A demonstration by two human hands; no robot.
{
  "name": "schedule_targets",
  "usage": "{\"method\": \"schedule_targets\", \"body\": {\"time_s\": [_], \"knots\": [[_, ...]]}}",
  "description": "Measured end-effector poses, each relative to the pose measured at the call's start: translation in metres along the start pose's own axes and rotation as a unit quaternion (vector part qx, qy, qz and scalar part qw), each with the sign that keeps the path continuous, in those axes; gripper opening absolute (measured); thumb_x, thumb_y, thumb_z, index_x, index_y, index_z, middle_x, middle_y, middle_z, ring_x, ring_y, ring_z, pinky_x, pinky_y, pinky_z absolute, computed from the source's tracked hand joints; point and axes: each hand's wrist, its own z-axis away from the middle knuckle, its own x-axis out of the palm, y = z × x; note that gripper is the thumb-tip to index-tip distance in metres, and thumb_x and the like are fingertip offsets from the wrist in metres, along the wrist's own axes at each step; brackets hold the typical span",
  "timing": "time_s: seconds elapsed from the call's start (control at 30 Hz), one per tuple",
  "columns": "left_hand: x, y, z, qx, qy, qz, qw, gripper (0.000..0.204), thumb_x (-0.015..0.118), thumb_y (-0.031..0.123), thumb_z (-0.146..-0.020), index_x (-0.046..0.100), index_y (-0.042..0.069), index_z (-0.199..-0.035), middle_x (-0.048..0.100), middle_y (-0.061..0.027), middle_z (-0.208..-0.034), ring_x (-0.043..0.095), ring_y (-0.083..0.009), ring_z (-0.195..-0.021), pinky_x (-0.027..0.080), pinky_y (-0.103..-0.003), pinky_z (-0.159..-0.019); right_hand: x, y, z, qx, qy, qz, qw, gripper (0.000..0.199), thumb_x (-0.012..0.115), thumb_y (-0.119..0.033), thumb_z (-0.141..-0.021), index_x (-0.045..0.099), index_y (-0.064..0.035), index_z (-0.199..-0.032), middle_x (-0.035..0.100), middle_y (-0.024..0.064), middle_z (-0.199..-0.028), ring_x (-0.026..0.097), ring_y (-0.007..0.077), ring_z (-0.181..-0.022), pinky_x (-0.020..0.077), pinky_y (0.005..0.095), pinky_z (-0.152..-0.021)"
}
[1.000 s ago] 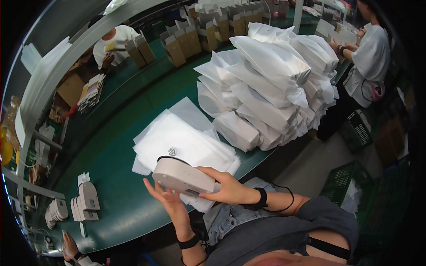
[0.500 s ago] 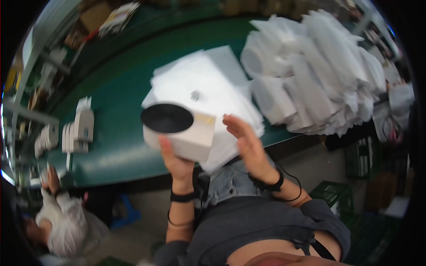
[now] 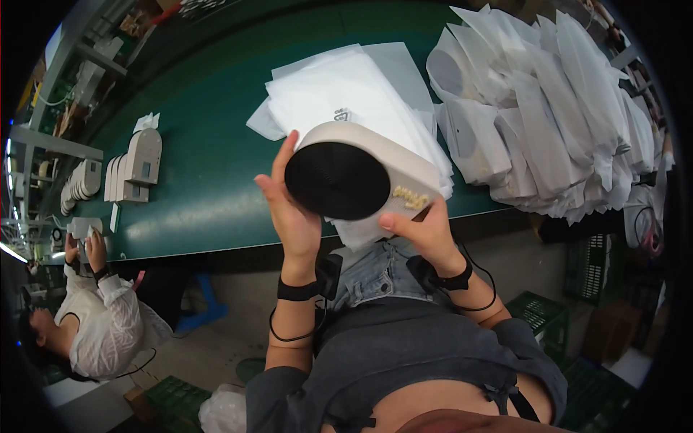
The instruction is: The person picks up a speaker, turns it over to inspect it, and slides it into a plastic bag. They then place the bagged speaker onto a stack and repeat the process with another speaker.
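Observation:
A cream-white device [image 3: 419, 166] with one rounded end and a large round black face is held up over the table's near edge. My right hand [image 3: 431, 229] grips its lower right corner, the thumb lying on the front beside gold lettering. My left hand [image 3: 294, 220] is at the rounded end with its fingers spread. The black disc overlaps its palm; whether it touches the device I cannot tell. Behind the device lies a loose stack of white translucent sleeves [image 3: 325, 83], partly hidden by it.
Many similar devices in white sleeves [image 3: 534, 123] are heaped on the right of the green table [image 3: 202, 173]. Bare devices [image 3: 144, 160] stand in rows at the left. A co-worker [image 3: 108, 317] handles a white item at lower left. Green crates [image 3: 538, 314] stand below right.
The device has moved right and turned its black face more toward me. My right hand has closed on its corner. My left hand has shifted to the rounded end, fingers spread.

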Motion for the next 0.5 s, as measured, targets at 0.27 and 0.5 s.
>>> {"method": "schedule_targets", "body": {"time_s": [0.27, 0.5], "knots": [[-0.008, 0.004, -0.006, 0.156, -0.102, -0.101, 0.977, 0.073, 0.043, 0.057, -0.085, 0.033, 0.0, -0.131, 0.042, -0.0167, -0.129, 0.042, -0.0277, -0.118, 0.03, -0.036, -0.1, 0.002, -0.001, -0.001, -0.216, 0.092, 0.16, 0.959, 0.045, 0.076, 0.001, -0.061, 0.05, 0.0003, -0.099, 0.05, 0.0047, -0.093, 0.053, 0.0136, -0.085, 0.0426, 0.0253, -0.075], [0.003, 0.001, -0.001, 0.293, -0.069, -0.332, 0.894, 0.068, 0.068, 0.042, -0.074, 0.042, 0.002, -0.122, 0.048, -0.0121, -0.119, 0.042, -0.0229, -0.112, 0.032, -0.033, -0.095, -0.007, -0.002, 0.003, -0.104, 0.022, 0.103, 0.989, 0.057, 0.075, -0.003, -0.066, 0.044, 0.0009, -0.114, 0.055, 0.008, -0.106, 0.054, 0.0143, -0.096, 0.0439, 0.0273, -0.083]]}}
